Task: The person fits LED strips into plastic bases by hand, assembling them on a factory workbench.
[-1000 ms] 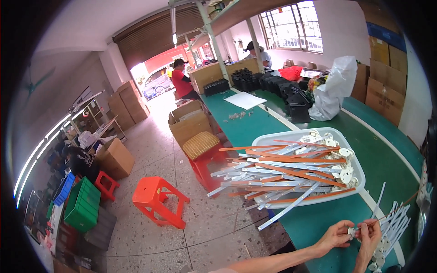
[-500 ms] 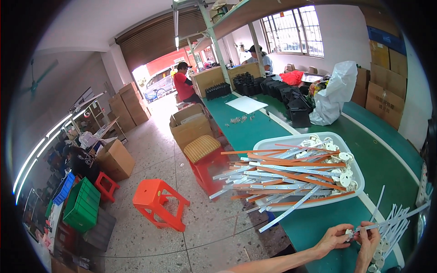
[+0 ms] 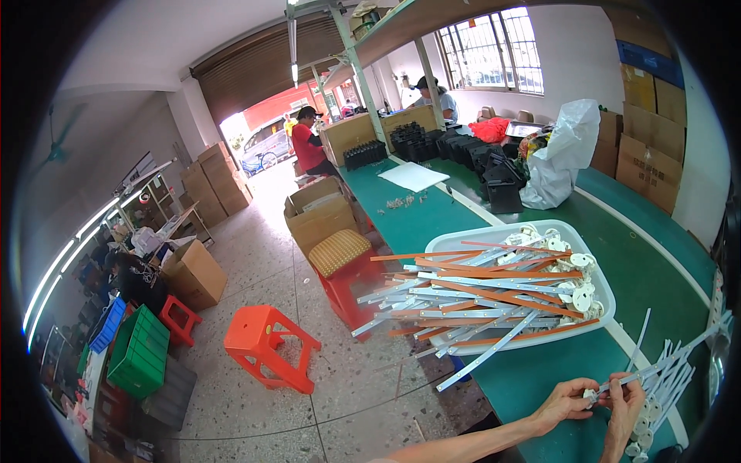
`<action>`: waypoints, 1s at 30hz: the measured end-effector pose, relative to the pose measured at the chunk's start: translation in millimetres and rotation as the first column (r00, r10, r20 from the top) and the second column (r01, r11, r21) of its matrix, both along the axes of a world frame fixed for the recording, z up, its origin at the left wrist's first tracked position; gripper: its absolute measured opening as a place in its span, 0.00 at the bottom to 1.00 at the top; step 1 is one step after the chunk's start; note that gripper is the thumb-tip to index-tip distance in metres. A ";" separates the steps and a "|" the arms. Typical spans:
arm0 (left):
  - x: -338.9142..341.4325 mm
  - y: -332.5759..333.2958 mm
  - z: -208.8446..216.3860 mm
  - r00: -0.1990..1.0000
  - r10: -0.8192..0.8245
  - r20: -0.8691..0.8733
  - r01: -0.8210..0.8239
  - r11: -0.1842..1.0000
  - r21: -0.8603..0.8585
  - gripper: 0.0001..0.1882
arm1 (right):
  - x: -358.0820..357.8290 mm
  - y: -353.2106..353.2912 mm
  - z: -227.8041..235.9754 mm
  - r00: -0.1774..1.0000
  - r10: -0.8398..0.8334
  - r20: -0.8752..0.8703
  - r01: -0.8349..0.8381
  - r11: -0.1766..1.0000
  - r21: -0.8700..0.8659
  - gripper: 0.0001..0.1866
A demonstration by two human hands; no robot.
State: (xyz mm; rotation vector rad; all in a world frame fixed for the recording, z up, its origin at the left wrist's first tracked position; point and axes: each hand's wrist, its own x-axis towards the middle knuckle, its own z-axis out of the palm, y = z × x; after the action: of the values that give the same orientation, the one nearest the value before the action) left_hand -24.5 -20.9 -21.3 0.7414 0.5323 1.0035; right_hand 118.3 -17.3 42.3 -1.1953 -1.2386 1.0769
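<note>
Over the green bench at the lower right, my left hand (image 3: 566, 404) is closed in a pinch on a small white plastic piece (image 3: 590, 395). My right hand (image 3: 624, 403) is right beside it, fingers closed round a long pale metal-looking strip (image 3: 673, 356) that meets the white piece and slants up to the right. Just past my right hand lies a bunch of similar pale strips (image 3: 676, 384) with white round plastic ends (image 3: 642, 432). A white tub (image 3: 609, 307) farther up holds a pile of light-grey and orange-brown strips (image 3: 494, 287), several with white discs.
Strips overhang the tub's left side, past the edge of the green bench (image 3: 532, 386). Farther along are black plastic parts (image 3: 502, 181), a white sheet (image 3: 413, 177) and a white plastic bag (image 3: 567, 158). Red stools (image 3: 266, 339) stand on the floor. Other people work in the background.
The strip in my right hand has shifted slightly, its far end tilting a little. Both hands stay nearly in place. The whole view has moved a little.
</note>
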 end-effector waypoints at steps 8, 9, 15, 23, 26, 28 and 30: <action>1.2 0.2 -3.9 0.995 0.001 -0.096 0.006 0.998 0.070 0.12 | 0.4 0.4 -1.1 0.999 0.016 0.047 -0.018 0.999 0.047 0.08; 1.3 -0.5 -5.3 0.995 0.003 -0.096 0.003 0.998 0.067 0.12 | 0.5 0.6 -1.7 0.999 0.018 0.048 -0.020 0.999 0.043 0.08; 0.3 -0.2 -2.2 0.998 0.019 -0.068 -0.014 0.997 0.082 0.09 | 1.8 1.9 -3.6 0.997 -0.006 0.077 0.003 0.999 0.032 0.07; 0.7 -3.1 5.0 0.996 0.060 -0.065 -0.056 0.996 0.067 0.08 | 3.0 2.2 -2.4 0.994 0.020 0.107 -0.026 0.998 0.061 0.07; 1.3 -4.0 3.1 0.996 0.064 -0.067 -0.059 0.995 0.075 0.08 | 2.4 0.9 -0.6 0.993 0.034 0.110 -0.039 0.998 0.041 0.07; 0.9 -4.9 4.1 0.996 0.065 -0.062 -0.061 0.996 0.061 0.08 | 1.7 0.4 -0.8 0.994 0.032 0.103 -0.036 0.999 0.036 0.07; 1.1 -5.1 4.8 0.996 0.066 -0.055 -0.064 0.997 0.043 0.08 | 2.6 0.3 -1.5 0.995 0.030 0.097 -0.033 0.999 0.028 0.07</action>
State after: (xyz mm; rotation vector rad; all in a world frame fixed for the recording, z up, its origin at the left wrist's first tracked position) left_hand -23.4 -26.0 -16.4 0.7956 0.5894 1.0591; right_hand 120.9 -16.9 40.8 -1.2207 -1.3475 1.0307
